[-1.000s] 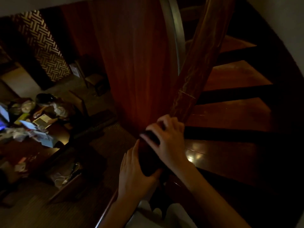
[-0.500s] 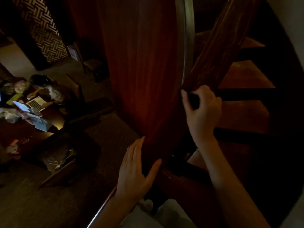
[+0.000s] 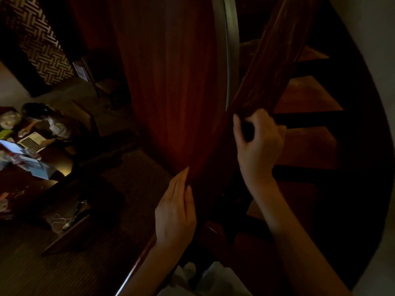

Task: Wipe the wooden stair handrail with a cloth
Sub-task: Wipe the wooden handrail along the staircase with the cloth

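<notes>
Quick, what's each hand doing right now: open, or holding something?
Left hand: open, straight fingers resting against the handrail.
Right hand: closed, gripping a dark cloth against the handrail.

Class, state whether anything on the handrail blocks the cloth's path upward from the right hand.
Nothing visible does: the right hand holds the dark cloth on the handrail, and the rail above it is bare.

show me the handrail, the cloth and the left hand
handrail [image 3: 269,67], head view, bare wood of its upper stretch
cloth [image 3: 248,131], head view, dark fold showing inside the grip
left hand [image 3: 174,212], head view, back of the hand
</notes>
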The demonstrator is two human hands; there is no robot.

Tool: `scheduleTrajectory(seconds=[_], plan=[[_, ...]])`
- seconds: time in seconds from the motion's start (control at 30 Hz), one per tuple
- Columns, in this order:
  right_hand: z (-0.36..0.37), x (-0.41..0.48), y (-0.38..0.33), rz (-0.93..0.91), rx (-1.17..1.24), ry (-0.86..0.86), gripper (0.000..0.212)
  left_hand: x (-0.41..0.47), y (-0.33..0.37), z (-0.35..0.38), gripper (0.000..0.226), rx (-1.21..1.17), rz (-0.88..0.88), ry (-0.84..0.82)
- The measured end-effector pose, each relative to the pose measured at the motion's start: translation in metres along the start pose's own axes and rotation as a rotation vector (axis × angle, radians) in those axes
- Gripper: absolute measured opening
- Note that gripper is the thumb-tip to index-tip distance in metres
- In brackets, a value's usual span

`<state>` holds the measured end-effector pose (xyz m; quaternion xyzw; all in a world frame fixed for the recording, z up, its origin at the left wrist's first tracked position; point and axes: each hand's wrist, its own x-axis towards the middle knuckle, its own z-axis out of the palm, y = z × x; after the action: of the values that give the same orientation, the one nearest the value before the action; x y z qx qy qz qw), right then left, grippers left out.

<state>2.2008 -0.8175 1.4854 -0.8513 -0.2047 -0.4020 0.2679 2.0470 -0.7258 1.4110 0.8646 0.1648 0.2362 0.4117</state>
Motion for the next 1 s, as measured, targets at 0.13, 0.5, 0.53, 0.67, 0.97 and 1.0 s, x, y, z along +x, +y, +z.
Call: scheduleTrajectory(seconds=[0.13, 0.5, 0.53, 0.67, 0.97, 1.0], plan=[[-0.009, -0.077, -0.036, -0.317, 0.077, -0.28, 0.021, 0.001, -0.003, 0.001, 0.038, -0.018, 0.012, 0.015], [0.028, 0.079, -0.05, -0.433, -0.605, -0.79, 0.014, -0.004, -0.01, 0.001, 0.03, -0.174, -0.046, 0.261], [0.033, 0.079, -0.054, -0.462, -0.661, -0.84, 0.018, -0.004, -0.01, 0.001, 0.031, -0.211, -0.054, 0.309], [0.046, 0.031, -0.092, -0.573, -0.601, -1.205, 0.027, -0.003, -0.011, 0.002, 0.048, -0.252, -0.039, 0.468], [0.022, 0.052, -0.071, -0.391, -0.595, -1.013, 0.026, -0.006, -0.015, 0.009, 0.048, -0.339, -0.076, 0.478], [0.031, 0.063, -0.072, -0.375, -0.673, -0.99, 0.031, -0.006, -0.014, 0.009, 0.049, -0.349, -0.078, 0.474]])
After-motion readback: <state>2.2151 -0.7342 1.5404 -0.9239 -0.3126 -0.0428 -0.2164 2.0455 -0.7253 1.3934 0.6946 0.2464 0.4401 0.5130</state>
